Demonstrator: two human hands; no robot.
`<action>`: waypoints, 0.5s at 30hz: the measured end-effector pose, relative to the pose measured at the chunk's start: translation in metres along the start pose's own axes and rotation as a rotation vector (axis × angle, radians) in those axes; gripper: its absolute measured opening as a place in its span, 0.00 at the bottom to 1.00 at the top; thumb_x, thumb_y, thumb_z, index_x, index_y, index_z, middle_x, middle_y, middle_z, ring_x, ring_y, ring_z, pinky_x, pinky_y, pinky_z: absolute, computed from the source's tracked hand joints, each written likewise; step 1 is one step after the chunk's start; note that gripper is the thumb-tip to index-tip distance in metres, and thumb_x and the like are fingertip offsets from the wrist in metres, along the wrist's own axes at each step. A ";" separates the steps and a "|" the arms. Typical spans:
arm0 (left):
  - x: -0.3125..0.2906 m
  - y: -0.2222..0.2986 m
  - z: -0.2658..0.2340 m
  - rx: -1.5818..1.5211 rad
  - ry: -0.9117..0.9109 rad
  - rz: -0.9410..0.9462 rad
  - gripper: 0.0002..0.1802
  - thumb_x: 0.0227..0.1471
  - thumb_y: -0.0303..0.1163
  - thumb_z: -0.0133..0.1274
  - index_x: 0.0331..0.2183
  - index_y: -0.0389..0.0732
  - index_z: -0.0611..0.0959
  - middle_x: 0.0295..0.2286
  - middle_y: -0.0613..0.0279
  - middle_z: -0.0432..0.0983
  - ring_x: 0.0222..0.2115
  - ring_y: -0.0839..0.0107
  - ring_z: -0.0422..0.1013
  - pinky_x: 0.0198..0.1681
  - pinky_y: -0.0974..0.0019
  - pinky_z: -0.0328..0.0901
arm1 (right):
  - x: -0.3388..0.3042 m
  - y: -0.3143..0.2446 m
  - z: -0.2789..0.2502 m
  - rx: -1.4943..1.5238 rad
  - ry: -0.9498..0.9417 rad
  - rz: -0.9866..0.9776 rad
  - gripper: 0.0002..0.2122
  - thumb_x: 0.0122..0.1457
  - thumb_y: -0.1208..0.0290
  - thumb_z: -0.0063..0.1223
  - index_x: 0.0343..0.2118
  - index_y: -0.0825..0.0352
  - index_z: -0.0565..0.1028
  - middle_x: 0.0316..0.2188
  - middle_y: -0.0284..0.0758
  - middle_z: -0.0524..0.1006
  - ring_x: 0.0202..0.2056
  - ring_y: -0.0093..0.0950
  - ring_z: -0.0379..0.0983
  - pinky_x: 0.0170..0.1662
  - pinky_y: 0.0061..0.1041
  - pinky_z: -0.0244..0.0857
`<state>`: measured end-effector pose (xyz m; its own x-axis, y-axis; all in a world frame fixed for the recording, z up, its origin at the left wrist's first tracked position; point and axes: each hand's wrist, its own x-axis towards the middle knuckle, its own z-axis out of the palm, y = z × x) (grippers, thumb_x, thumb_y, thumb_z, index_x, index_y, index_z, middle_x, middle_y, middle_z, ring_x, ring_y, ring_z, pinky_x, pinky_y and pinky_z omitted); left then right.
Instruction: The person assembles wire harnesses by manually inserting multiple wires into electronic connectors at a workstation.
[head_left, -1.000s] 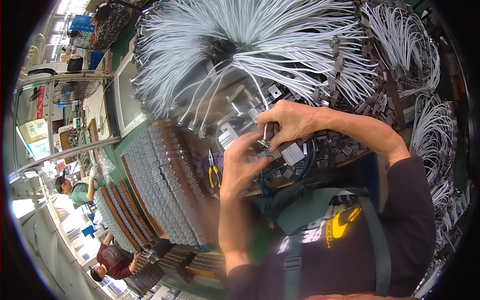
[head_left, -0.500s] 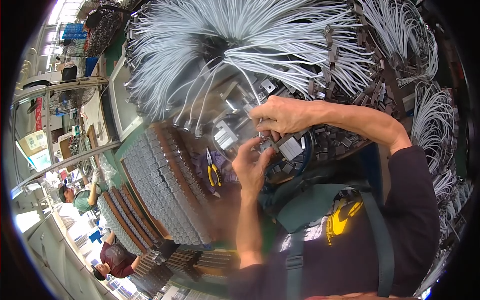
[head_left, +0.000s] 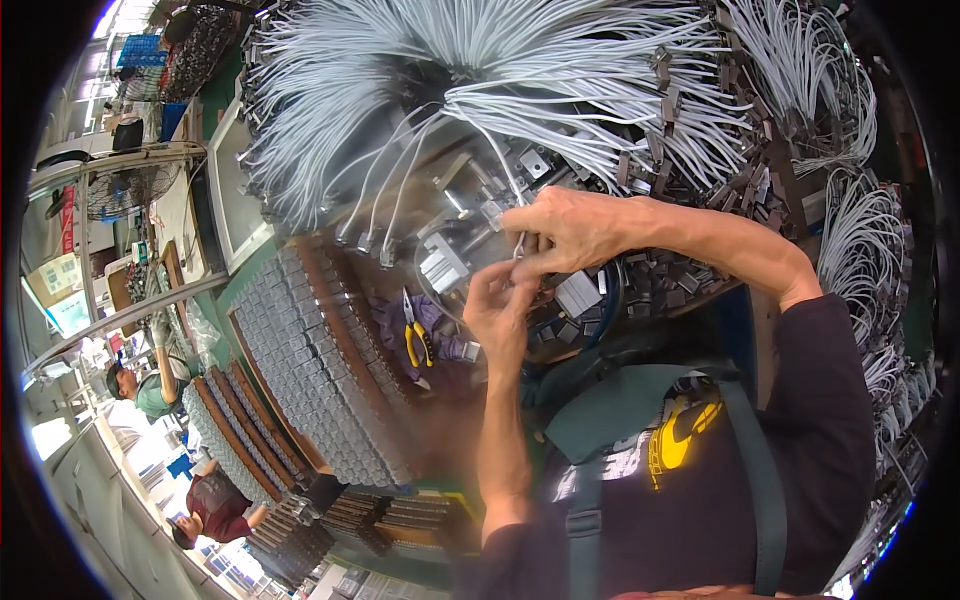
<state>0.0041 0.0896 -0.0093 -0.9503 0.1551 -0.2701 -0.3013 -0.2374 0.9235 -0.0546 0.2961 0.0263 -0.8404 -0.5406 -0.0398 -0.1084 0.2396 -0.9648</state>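
A white cable point(head_left: 505, 170) runs down from a large fanned bundle of white cables point(head_left: 560, 60) into my right hand point(head_left: 575, 232), whose fingers are closed around it. Just below, my left hand point(head_left: 500, 308) pinches at the lower end of this cable, its fingertips almost touching the right ones. Whatever the left fingers grip is hidden behind them. Small metal connector housings point(head_left: 575, 330) lie under and beside both hands. A grey block-shaped metal fixture point(head_left: 440, 265) stands left of the hands.
Yellow-handled pliers point(head_left: 417, 335) lie on a purple cloth left of my left forearm. Farther left are stacked rows of grey parts point(head_left: 310, 370) with brown strips. More cable bundles point(head_left: 865, 240) hang at the right. Two people point(head_left: 160, 385) work at the far left.
My left thumb and fingers have closed together and risen toward the right hand. The small metal part seen between them before is now hidden. The view has shifted slightly.
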 end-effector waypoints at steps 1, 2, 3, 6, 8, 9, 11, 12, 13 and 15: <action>0.002 -0.004 -0.004 0.032 0.001 0.033 0.15 0.56 0.20 0.63 0.45 0.32 0.79 0.36 0.55 0.82 0.33 0.73 0.77 0.32 0.72 0.73 | 0.000 -0.002 -0.002 0.000 -0.007 0.000 0.17 0.55 0.62 0.62 0.32 0.75 0.74 0.21 0.48 0.79 0.25 0.45 0.79 0.31 0.37 0.72; 0.005 -0.004 -0.003 0.063 0.000 0.063 0.14 0.57 0.21 0.62 0.45 0.32 0.79 0.35 0.56 0.82 0.34 0.73 0.77 0.31 0.72 0.73 | 0.000 -0.004 -0.004 -0.103 -0.054 -0.006 0.20 0.51 0.60 0.68 0.31 0.74 0.72 0.20 0.48 0.78 0.24 0.46 0.78 0.29 0.37 0.71; 0.007 -0.003 -0.001 0.059 0.005 0.061 0.14 0.57 0.21 0.62 0.45 0.32 0.79 0.35 0.56 0.82 0.34 0.73 0.77 0.31 0.72 0.73 | -0.001 -0.005 -0.004 -0.206 -0.102 -0.014 0.25 0.48 0.58 0.73 0.30 0.73 0.69 0.19 0.48 0.77 0.23 0.47 0.78 0.27 0.38 0.70; 0.014 -0.003 0.003 0.100 0.036 -0.091 0.14 0.59 0.26 0.61 0.45 0.33 0.79 0.35 0.56 0.81 0.31 0.74 0.76 0.29 0.72 0.73 | 0.002 0.000 0.007 -0.415 0.039 -0.111 0.28 0.43 0.53 0.75 0.30 0.72 0.69 0.18 0.48 0.76 0.23 0.50 0.76 0.27 0.41 0.69; 0.018 0.000 0.007 0.092 0.044 -0.133 0.15 0.58 0.27 0.62 0.46 0.33 0.78 0.35 0.56 0.81 0.31 0.75 0.76 0.29 0.72 0.72 | 0.004 0.001 0.004 -0.437 0.007 -0.086 0.27 0.43 0.54 0.74 0.30 0.72 0.69 0.18 0.48 0.76 0.24 0.50 0.76 0.28 0.42 0.69; 0.019 0.004 0.009 0.091 0.042 -0.176 0.17 0.58 0.28 0.63 0.47 0.34 0.77 0.36 0.55 0.81 0.31 0.75 0.77 0.29 0.73 0.72 | 0.005 0.001 0.001 -0.456 -0.014 -0.059 0.26 0.43 0.55 0.74 0.30 0.72 0.69 0.19 0.48 0.76 0.24 0.49 0.77 0.29 0.43 0.69; 0.021 0.019 0.012 0.152 0.045 -0.242 0.23 0.56 0.31 0.65 0.50 0.34 0.76 0.37 0.54 0.81 0.32 0.73 0.77 0.32 0.71 0.72 | 0.008 -0.005 -0.009 -0.470 -0.043 -0.061 0.25 0.43 0.57 0.73 0.30 0.72 0.70 0.19 0.48 0.76 0.25 0.50 0.77 0.29 0.43 0.69; 0.023 0.027 0.015 0.266 0.033 -0.188 0.26 0.55 0.32 0.66 0.51 0.33 0.75 0.37 0.54 0.81 0.33 0.72 0.77 0.33 0.69 0.72 | 0.012 -0.008 -0.013 -0.479 -0.067 -0.070 0.24 0.43 0.59 0.73 0.30 0.73 0.70 0.19 0.49 0.76 0.26 0.50 0.77 0.30 0.43 0.69; 0.026 0.033 0.017 0.381 0.021 -0.135 0.29 0.54 0.34 0.67 0.52 0.33 0.74 0.37 0.54 0.81 0.33 0.70 0.77 0.34 0.68 0.73 | 0.015 -0.008 -0.016 -0.478 -0.078 -0.075 0.24 0.43 0.59 0.73 0.30 0.73 0.70 0.19 0.49 0.76 0.26 0.50 0.77 0.30 0.43 0.69; 0.032 0.041 0.022 0.499 0.047 -0.065 0.32 0.49 0.35 0.70 0.51 0.32 0.75 0.37 0.53 0.81 0.35 0.65 0.78 0.38 0.64 0.73 | 0.019 -0.008 -0.025 -0.572 -0.148 -0.014 0.23 0.43 0.62 0.71 0.30 0.73 0.70 0.19 0.48 0.76 0.26 0.50 0.77 0.30 0.43 0.69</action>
<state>-0.0367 0.1055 0.0263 -0.9368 0.1085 -0.3327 -0.2963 0.2603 0.9190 -0.0829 0.3044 0.0395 -0.7583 -0.6437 -0.1031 -0.4230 0.6062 -0.6735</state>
